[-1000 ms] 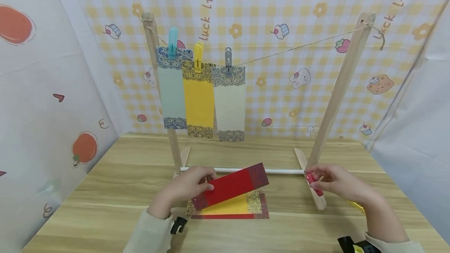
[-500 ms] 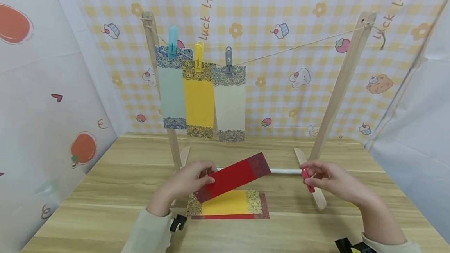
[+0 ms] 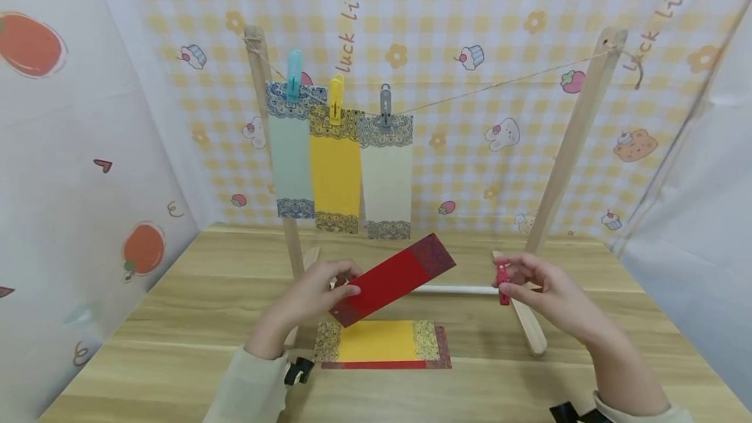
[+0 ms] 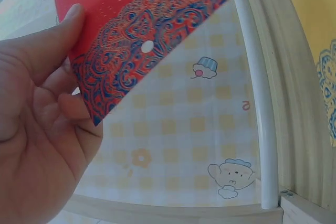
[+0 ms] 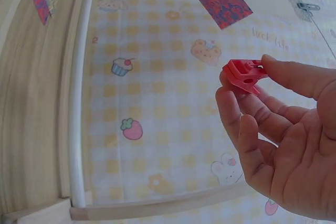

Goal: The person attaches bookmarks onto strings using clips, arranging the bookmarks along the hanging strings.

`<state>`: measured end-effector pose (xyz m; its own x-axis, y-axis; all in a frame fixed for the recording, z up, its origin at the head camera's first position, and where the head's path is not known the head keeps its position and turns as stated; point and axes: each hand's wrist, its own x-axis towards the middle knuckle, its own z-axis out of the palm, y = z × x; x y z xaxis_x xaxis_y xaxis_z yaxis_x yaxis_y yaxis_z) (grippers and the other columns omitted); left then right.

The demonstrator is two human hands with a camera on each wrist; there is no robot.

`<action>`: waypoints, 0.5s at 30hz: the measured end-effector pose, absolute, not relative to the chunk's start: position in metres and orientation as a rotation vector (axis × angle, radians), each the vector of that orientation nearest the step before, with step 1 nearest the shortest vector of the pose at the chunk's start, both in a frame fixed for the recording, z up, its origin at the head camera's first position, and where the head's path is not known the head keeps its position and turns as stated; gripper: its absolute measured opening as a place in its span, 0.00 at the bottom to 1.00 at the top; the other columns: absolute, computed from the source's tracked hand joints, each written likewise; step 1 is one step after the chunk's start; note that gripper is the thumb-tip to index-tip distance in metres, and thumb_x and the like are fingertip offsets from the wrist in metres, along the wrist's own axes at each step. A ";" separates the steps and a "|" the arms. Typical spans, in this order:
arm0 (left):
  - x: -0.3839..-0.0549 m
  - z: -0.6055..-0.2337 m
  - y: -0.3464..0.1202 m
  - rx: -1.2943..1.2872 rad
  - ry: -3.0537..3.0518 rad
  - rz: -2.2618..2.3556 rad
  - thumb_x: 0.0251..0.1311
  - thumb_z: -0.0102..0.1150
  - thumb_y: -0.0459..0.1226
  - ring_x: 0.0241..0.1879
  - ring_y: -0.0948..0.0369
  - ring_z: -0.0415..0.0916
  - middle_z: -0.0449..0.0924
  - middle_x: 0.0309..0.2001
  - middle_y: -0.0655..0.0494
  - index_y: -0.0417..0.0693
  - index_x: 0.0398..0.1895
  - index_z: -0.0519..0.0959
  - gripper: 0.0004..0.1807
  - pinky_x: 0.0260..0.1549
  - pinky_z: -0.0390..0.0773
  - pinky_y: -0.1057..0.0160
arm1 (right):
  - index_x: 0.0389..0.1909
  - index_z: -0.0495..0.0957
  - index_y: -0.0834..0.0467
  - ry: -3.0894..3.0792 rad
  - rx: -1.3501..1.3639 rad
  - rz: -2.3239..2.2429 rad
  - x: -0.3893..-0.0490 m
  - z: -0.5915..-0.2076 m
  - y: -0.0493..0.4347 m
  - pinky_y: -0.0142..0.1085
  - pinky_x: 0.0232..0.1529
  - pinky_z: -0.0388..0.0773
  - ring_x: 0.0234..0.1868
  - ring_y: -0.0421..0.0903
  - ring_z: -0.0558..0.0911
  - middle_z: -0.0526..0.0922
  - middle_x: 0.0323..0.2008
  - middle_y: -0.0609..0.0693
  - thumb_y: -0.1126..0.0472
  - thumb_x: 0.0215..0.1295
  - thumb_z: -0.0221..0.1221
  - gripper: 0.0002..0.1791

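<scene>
My left hand [image 3: 320,296] pinches a red card [image 3: 390,279] near its lower left end, between thumb and fingers. The card is tilted, its right end higher, with a blue-and-red lace pattern and a small punched hole [image 4: 147,46] at the end by my hand. On the right, my right hand [image 3: 546,289] holds a small red clothespin [image 3: 502,284] between thumb and fingertips, seen closer as the pin [image 5: 245,73] in the right wrist view. Beneath the raised card, a yellow card [image 3: 376,341] lies over another red card [image 3: 384,365] on the table.
A wooden frame with a left post [image 3: 258,57], a right post [image 3: 578,123] and a white bar [image 3: 452,290] stands ahead. Twine [image 3: 499,83] sags between the posts. On it hang a pale green card [image 3: 290,155], a yellow card [image 3: 335,175] and a cream card [image 3: 386,181], each clipped.
My left hand has lifted the red card, which now tilts more steeply. My right hand has moved left and up with the red clothespin, which has turned more upright.
</scene>
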<state>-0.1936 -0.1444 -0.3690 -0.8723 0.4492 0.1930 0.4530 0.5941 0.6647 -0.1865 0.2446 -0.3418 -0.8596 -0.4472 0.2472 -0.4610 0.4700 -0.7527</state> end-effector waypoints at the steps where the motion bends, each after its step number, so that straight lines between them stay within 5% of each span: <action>1: -0.194 -0.369 -0.144 -0.801 -2.785 -1.166 0.65 0.62 0.34 0.32 0.63 0.70 0.77 0.30 0.62 0.51 0.42 0.81 0.05 0.29 0.75 0.69 | 0.62 0.70 0.66 -2.652 0.836 1.384 -0.187 -0.341 0.243 0.30 0.39 0.80 0.40 0.34 0.82 0.85 0.41 0.51 0.66 0.71 0.57 0.21; 5: -0.195 -0.369 -0.142 -0.811 -2.713 -1.160 0.63 0.64 0.34 0.29 0.65 0.71 0.79 0.29 0.62 0.49 0.43 0.81 0.06 0.27 0.75 0.69 | 0.62 0.70 0.66 -2.550 0.858 1.404 -0.189 -0.334 0.234 0.29 0.40 0.80 0.42 0.33 0.83 0.84 0.44 0.55 0.68 0.72 0.54 0.19; 12: -0.196 -0.366 -0.136 -0.759 -2.627 -1.231 0.64 0.63 0.34 0.28 0.64 0.72 0.83 0.33 0.60 0.50 0.43 0.81 0.06 0.27 0.75 0.69 | 0.62 0.70 0.65 -2.400 0.868 1.462 -0.195 -0.316 0.215 0.24 0.45 0.78 0.45 0.32 0.83 0.84 0.45 0.34 0.69 0.73 0.52 0.18; 15: -0.197 -0.365 -0.133 -0.758 -2.595 -1.218 0.63 0.64 0.34 0.27 0.65 0.71 0.83 0.32 0.60 0.50 0.42 0.82 0.06 0.26 0.73 0.69 | 0.61 0.71 0.65 -2.320 0.913 1.509 -0.199 -0.307 0.208 0.24 0.46 0.79 0.45 0.33 0.83 0.83 0.45 0.33 0.72 0.73 0.51 0.17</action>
<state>-0.1972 -0.1333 -0.3650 -0.8549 0.3719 0.3617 0.5159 0.5358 0.6684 -0.1990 0.2079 -0.3069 -0.7804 -0.3756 0.5000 -0.6093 0.2768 -0.7431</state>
